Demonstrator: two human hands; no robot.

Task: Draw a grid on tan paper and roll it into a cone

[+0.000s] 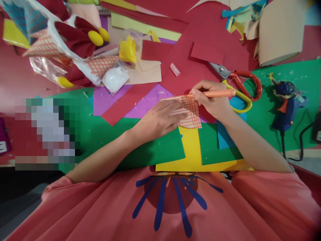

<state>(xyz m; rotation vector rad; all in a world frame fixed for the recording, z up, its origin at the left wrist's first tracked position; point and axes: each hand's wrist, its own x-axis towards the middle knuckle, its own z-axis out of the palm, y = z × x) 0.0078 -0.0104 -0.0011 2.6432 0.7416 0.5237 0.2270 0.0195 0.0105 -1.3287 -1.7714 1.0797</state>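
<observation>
My right hand (210,100) is closed around an orange marker (223,93), its tip end at the upper edge of a small pale paper piece (193,112). Orange crossing lines cover much of that paper. My left hand (165,117) lies flat over the paper's left part, fingers stretched out, hiding some of it. A small pale pink cap (175,69) lies on red paper above the hands. Just beyond my right hand are scissors (247,83) with red and yellow handles, partly behind the marker and hand.
A blue hot glue gun (284,110) with a cord lies on green paper (265,72) at right. A beige paper roll (281,33) stands at the upper right. Decorated red and white pieces (75,36) and a yellow item in plastic (127,48) sit at upper left.
</observation>
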